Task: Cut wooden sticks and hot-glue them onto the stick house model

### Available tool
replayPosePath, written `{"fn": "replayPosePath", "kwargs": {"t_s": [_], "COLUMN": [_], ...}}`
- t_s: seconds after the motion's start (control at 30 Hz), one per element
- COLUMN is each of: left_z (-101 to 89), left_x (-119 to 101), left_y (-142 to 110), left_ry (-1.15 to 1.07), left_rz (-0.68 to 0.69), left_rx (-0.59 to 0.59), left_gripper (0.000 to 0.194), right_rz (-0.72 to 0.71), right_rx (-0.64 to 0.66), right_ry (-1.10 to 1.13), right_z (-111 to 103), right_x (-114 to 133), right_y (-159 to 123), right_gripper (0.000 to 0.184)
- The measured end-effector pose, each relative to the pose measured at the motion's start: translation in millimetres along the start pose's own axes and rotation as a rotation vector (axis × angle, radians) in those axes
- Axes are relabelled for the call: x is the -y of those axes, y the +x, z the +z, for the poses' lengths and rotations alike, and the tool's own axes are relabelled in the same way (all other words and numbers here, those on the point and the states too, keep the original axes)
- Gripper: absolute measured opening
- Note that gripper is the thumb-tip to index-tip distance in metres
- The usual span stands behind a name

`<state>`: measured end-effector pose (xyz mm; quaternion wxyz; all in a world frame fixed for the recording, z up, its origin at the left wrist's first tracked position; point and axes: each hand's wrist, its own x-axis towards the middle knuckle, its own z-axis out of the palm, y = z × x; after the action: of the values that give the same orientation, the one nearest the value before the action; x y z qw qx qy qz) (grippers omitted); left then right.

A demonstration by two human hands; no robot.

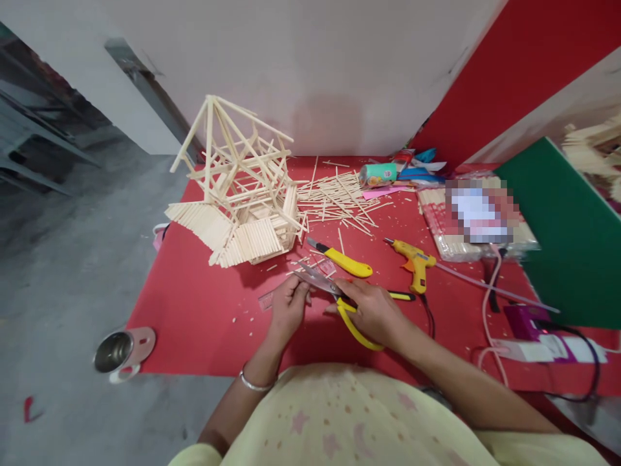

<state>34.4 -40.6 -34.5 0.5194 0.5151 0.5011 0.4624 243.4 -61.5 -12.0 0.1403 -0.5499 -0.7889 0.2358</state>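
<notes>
My right hand (pixel 376 310) is wrapped round the yellow handles of a pair of scissors (pixel 317 281), whose blades point left and look slightly parted. Close to the blade tips, my left hand (pixel 286 309) has its thumb and fingers pinched together; whatever they hold is too small or hidden to name. Just beyond both hands stands a model built of thin wooden sticks (pixel 257 243), with an open pointed frame on top and slatted panels at its base. A yellow utility knife (pixel 352 263) lies right of the blades. Partly under my left hand is a clear ruler (pixel 265 301).
Loose wooden sticks (pixel 339 194) are scattered behind. A yellow glue gun (pixel 416 262), a second cutter (pixel 402 296), a green can (pixel 381 175) and a bagged stick pack (pixel 436 223) lie rightward. Cables run to a power strip (pixel 528 350). A mug (pixel 144 340) sits at the left front edge.
</notes>
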Motion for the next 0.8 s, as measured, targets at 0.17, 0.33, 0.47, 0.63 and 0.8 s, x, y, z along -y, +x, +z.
{"fn": "replayPosePath", "kwargs": {"t_s": [0.17, 0.33, 0.47, 0.63, 0.8], "left_z": [5.4, 0.8, -1.8, -1.4, -3.2], "left_x": [1.1, 2.7, 1.7, 1.1, 3.9], "left_y": [1.0, 1.7, 1.2, 2.5, 5.2], "left_ry": [-0.127, -0.057, 0.006, -0.020, -0.019], "left_rz": [-0.026, 0.003, 0.020, 0.018, 0.033], "left_rx": [0.010, 0.035, 0.055, 0.058, 0.039], "left_gripper": [0.026, 0.033, 0.031, 0.032, 0.034], "right_rz": [0.085, 0.114, 0.081, 0.051, 0.011], "right_rx": [0.002, 0.062, 0.105, 0.091, 0.068], "right_ry": [0.089, -0.142, -0.155, -0.128, -0.074], "right_z": [-10.6, -24.6, -23.7, -19.4, -19.9], "right_x": [-0.5, 3.3, 3.6, 2.6, 1.8], "right_y": [-0.9, 2.3, 2.9, 1.8, 1.8], "right_gripper": [0.046, 0.066, 0.063, 0.053, 0.054]}}
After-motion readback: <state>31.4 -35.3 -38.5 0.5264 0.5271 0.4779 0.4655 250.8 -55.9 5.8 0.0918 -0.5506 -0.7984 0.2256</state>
